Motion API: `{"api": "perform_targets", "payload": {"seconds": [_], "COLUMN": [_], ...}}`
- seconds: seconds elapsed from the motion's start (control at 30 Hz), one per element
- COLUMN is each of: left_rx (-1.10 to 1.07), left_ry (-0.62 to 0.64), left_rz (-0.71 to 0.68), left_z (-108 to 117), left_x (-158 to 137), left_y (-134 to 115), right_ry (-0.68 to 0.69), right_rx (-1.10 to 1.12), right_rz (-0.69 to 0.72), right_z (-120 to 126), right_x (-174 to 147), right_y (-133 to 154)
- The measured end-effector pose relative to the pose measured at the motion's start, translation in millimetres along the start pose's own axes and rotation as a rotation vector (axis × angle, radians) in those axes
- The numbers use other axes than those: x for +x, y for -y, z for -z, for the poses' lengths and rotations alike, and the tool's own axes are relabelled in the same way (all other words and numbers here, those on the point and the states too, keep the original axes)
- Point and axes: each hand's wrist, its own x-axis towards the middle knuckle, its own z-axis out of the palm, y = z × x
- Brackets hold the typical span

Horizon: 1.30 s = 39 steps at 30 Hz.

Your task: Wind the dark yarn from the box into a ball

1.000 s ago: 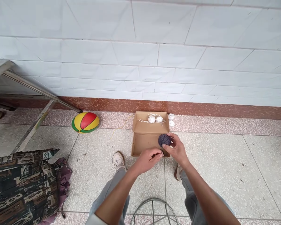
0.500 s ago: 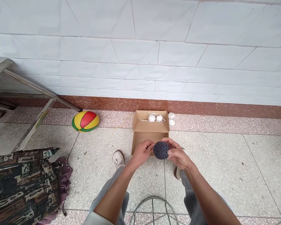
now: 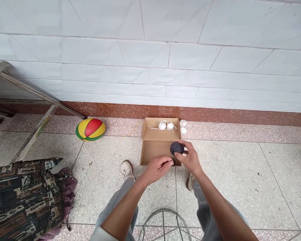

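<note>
The right hand (image 3: pixel 191 160) grips the dark yarn ball (image 3: pixel 177 147) at its fingertips; the left hand (image 3: pixel 158 168), just beside it, pinches the strand (image 3: pixel 173 157); the ball looks light and soft, probably best cupped loosely around its middle.

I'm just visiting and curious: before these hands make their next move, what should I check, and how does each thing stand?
1. Dark yarn ball held: ok, in the fingers of the right hand.
2. Dark strand held: ok, pinched by the left hand.
3. Cardboard box open: ok, its lid folded back toward the wall.
4. White yarn balls in the lid neatly wound: not ok, loose ends trail around them.
5. Dark patch near the box's front right corner identified: cannot tell, partly hidden by fingers.
</note>
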Motion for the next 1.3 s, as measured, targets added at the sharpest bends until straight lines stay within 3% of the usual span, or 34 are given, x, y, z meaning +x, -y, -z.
{"api": "perform_targets", "payload": {"seconds": [0.1, 0.17, 0.27, 0.33, 0.5, 0.63, 0.83, 0.97, 1.13, 1.3], "left_rx": [-0.011, -0.001, 0.014, 0.008, -0.002, 0.131, 0.203, 0.18, 0.186, 0.092], "left_ry": [-0.066, -0.153, -0.24, -0.237, -0.176, -0.158, -0.152, -0.06, 0.051, -0.025], "left_rz": [-0.005, 0.013, 0.056, 0.072, 0.057, 0.025, 0.041, 0.039, 0.014, -0.01], "left_z": [6.3, 11.2, 16.2, 16.5, 10.0, 5.7, 4.5, 2.1, -3.2, 0.2], "left_x": [0.8, 2.5, 5.8, 7.7, 8.5, 5.7, 4.7, 4.3, 1.3, 0.7], "left_y": [3.4, 7.3, 13.9, 17.1, 17.2, 16.3, 19.4, 15.1, 5.5, 7.9], "right_ry": [0.173, 0.324, 0.532, 0.574, 0.392, 0.27, 0.3, 0.211, 0.046, 0.184], "right_rx": [-0.097, -0.05, 0.19, 0.398, 0.68, 0.618, 0.489, 0.507, 0.173, -0.038], "right_rz": [-0.04, -0.115, -0.213, -0.269, -0.318, -0.275, -0.286, -0.252, -0.048, 0.017], "right_z": [-1.4, -1.4, 1.5, 3.8, 2.4, -2.2, 1.0, 2.7, 2.1, -2.3], "right_x": [-4.2, -9.0, -15.2, -17.1, -15.3, -13.5, -13.4, -9.6, -3.3, -6.9], "right_y": [2.8, 9.2, 20.4, 25.7, 29.0, 26.5, 23.5, 20.2, 6.8, -1.3]}}
